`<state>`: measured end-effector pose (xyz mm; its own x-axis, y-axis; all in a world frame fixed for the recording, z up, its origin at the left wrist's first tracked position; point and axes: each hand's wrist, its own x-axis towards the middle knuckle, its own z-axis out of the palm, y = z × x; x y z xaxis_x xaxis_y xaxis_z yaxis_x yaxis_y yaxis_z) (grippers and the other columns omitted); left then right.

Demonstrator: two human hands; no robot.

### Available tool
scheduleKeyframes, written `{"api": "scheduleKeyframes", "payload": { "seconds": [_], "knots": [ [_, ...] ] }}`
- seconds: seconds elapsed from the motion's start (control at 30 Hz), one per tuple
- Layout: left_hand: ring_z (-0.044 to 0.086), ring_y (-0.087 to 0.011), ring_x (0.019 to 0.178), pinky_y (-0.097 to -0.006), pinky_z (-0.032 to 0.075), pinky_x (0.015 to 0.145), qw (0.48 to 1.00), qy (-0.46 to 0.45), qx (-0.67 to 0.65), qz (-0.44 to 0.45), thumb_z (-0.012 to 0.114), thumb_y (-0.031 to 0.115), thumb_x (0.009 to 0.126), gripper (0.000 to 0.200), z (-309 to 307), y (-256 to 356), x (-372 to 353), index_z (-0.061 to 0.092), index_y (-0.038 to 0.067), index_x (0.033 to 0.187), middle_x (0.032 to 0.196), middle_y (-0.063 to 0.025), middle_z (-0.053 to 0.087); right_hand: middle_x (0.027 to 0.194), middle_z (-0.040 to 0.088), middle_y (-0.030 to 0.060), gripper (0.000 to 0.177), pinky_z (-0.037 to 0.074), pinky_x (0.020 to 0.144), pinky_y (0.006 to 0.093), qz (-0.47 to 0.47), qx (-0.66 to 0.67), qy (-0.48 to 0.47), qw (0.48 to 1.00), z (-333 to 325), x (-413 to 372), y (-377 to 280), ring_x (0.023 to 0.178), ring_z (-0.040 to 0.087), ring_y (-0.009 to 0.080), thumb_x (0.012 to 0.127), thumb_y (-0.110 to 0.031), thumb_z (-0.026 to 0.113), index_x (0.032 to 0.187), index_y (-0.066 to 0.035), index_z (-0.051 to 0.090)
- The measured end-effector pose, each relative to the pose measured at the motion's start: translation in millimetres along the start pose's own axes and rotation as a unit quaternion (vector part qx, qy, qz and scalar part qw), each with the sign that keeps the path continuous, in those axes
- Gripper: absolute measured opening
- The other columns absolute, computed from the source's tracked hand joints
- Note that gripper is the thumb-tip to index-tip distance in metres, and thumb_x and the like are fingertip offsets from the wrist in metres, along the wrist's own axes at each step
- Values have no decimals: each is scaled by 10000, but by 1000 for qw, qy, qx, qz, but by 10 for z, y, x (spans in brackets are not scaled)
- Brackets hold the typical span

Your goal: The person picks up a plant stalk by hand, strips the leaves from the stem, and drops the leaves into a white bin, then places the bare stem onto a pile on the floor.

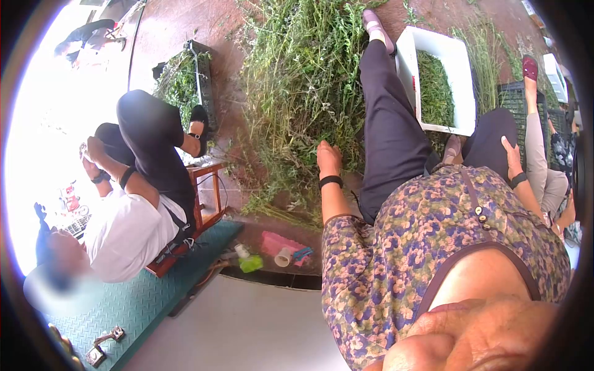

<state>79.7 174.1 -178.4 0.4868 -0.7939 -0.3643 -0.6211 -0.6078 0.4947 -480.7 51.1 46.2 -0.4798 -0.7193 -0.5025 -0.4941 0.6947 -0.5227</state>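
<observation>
My left hand [329, 158] is at the lower right edge of a large pile of leafy green plants [303, 93] on the floor. Its fingers are curled closed, and whatever they may hold is too small to make out. On the thigh of my dark trousers rests my right hand [513, 159], open, with nothing visible in it. Beyond my legs stands a white box [461, 86] with loose green leaves [434, 89] inside.
At left a person in a white shirt [127, 232] sits on a wooden stool [210, 213], near a dark crate [204, 80] of plants. More thin stems [482, 59], black crates [516, 102] and other people are at right. A white cup [283, 257] lies below the pile.
</observation>
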Motion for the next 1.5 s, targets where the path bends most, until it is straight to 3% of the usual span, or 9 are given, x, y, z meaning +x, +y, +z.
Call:
{"api": "scheduleKeyframes", "payload": {
  "seconds": [0.07, 0.23, 0.67, 0.77, 0.87, 1.07, 1.27, 1.47, 1.5],
  "knots": [
    [599, -420, 862, -443, 505, 748, 999, 19, -37, -15, 651, 172, 780, 262, -143, 119, 72, 544, -49, 874, 887, -262, 615, 1430, 263, 233, 1097, 248, 1076, 388, 3, 0, 28, 1000, 24, -114, -23, 1331, 281, 301, 714, -560, 681, 1406, 94, 135],
    [621, -345, 889, -395, 519, 756, 997, 30, 53, 41, 639, 248, 827, 304, -74, 258, 301, 522, -12, 934, 914, -227, 615, 1454, 226, 227, 1120, 227, 1086, 390, 23, 7, 59, 998, -155, 18, 149, 1352, 239, 304, 718, -603, 648, 1417, 81, 102],
    [612, -301, 823, -375, 511, 715, 992, -98, 78, 26, 621, 223, 832, 295, 111, 396, 547, 544, -25, 973, 881, -175, 611, 1440, 250, 223, 1127, 281, 1058, 378, 31, 75, 22, 996, -299, -157, 342, 1317, 300, 289, 706, -603, 659, 1414, 87, 119],
    [606, -291, 813, -370, 507, 707, 988, -122, 89, 26, 618, 220, 833, 289, 198, 441, 589, 549, -24, 973, 870, -166, 608, 1419, 289, 219, 1126, 305, 1043, 367, 35, 49, 73, 996, -291, -181, 439, 1288, 342, 286, 705, -604, 659, 1414, 86, 121],
    [601, -281, 802, -366, 503, 700, 984, -145, 99, 22, 614, 218, 834, 284, 290, 517, 581, 555, -23, 973, 859, -157, 605, 1403, 315, 216, 1128, 313, 1036, 361, 28, 69, 57, 996, -417, -302, 425, 1268, 364, 285, 701, -609, 660, 1413, 86, 130],
    [590, -261, 781, -356, 496, 684, 975, -188, 120, 15, 607, 212, 837, 274, 467, 628, 602, 565, -22, 973, 838, -139, 599, 1314, 430, 200, 960, 358, 992, 345, 57, 93, 84, 990, -464, -621, 316, 1193, 437, 265, 744, -565, 650, 1358, 82, 297],
    [579, -242, 761, -347, 488, 668, 967, -217, 129, 16, 599, 207, 840, 264, 600, 745, 644, 576, -20, 972, 817, -121, 593, 1279, 461, 196, 898, 406, 943, 341, 97, 61, 164, 980, -528, -797, 388, 1128, 492, 263, 767, -551, 635, 1334, 78, 336],
    [568, -222, 740, -337, 480, 652, 967, -221, 125, 21, 592, 202, 842, 256, 717, 754, 757, 586, -19, 972, 795, -103, 587, 1277, 467, 163, 853, 390, 956, 325, 114, 159, 79, 978, -497, -899, 333, 1145, 472, 241, 793, -527, 629, 1336, 63, 337],
    [566, -218, 736, -336, 479, 650, 968, -220, 123, 21, 591, 201, 843, 255, 670, 779, 751, 588, -19, 972, 792, -100, 586, 1226, 495, 161, 811, 421, 914, 343, 106, 164, 94, 976, -539, -916, 313, 1087, 507, 245, 792, -522, 627, 1309, 49, 373]
  ]
}}
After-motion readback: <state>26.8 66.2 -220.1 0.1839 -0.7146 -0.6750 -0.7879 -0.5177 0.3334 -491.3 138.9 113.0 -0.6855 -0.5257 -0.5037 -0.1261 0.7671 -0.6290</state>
